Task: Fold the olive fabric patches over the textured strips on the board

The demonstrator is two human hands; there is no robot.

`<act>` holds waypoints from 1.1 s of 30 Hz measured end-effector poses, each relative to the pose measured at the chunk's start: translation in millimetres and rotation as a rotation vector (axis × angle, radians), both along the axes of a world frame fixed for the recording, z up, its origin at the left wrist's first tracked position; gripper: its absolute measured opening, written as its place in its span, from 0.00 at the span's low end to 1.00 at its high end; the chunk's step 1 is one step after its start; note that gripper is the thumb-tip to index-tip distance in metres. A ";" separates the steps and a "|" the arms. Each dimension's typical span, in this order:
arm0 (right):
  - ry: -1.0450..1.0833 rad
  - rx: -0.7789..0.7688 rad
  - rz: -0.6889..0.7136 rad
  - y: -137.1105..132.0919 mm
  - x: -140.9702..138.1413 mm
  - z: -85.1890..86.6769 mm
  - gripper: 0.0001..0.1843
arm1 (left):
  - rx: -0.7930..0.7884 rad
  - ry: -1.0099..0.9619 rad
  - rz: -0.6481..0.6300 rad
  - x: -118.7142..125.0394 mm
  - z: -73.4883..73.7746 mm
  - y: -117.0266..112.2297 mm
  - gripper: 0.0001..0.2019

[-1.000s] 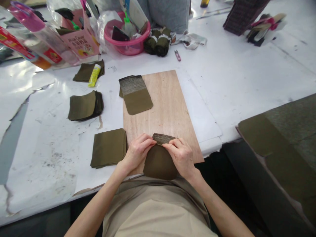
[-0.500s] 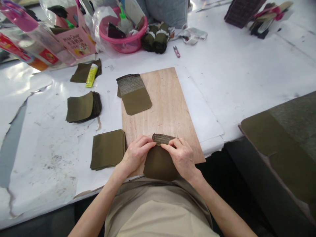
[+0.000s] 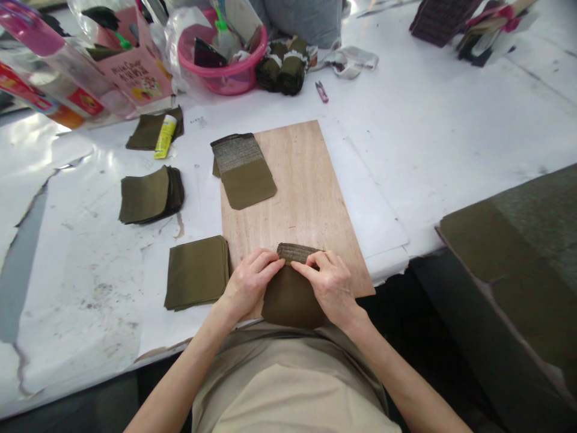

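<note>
An olive fabric piece point(image 3: 293, 296) with a textured, ribbed band along its far edge lies at the near edge of a plywood board point(image 3: 311, 180). My left hand point(image 3: 253, 281) pinches it at the left of the seam below the band. On the other side my right hand point(image 3: 332, 285) pinches the same seam, thumb and fingers closed together. The two thumbs sit close to each other on the fold. A similar olive piece point(image 3: 250, 183) with a grey textured band rests at the board's far left, overlapping another piece beneath.
Left of the board are a stack of olive squares point(image 3: 196, 273), a curled stack point(image 3: 144, 195) and a yellow tube point(image 3: 165, 137) on more fabric. Behind stand a pink basket point(image 3: 225, 75), rolled olive bundles point(image 3: 288, 66) and small thread snips point(image 3: 321, 92). Olive fabric point(image 3: 518, 288) lies at right.
Both hands keep their pinch on the fabric piece with barely any movement. The whole view has shifted very slightly.
</note>
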State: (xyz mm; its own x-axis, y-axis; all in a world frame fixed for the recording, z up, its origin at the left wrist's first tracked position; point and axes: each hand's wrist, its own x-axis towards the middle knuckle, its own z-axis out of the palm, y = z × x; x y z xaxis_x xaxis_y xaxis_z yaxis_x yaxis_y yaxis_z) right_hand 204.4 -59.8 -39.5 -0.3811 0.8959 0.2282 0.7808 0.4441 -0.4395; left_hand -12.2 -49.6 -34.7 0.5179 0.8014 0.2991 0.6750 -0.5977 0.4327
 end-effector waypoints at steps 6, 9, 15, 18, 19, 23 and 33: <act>0.001 0.011 0.007 0.3 -0.6 1.3 0.14 | 0.087 0.080 -0.004 -0.1 -2.5 -3.0 0.11; -0.011 0.019 0.011 0.2 -0.8 1.2 0.14 | 0.113 0.124 -0.013 0.3 -3.0 -3.9 0.12; -0.032 0.039 0.017 0.6 -1.6 4.5 0.14 | 0.092 0.183 -0.022 0.5 -2.8 -6.0 0.11; -0.037 0.051 0.021 1.0 -1.2 5.9 0.13 | 0.097 0.197 -0.021 -1.3 -4.5 -9.1 0.12; -0.039 0.052 0.023 1.0 -1.1 5.8 0.13 | 0.102 0.200 -0.017 -2.3 -5.1 -10.1 0.13; -0.040 0.055 0.020 0.4 -1.1 2.9 0.14 | 0.109 0.204 0.025 -8.1 -6.1 -13.4 0.12; -0.043 0.008 0.013 -0.1 -1.2 2.4 0.15 | 0.100 0.200 0.162 9.8 -2.9 -32.0 0.18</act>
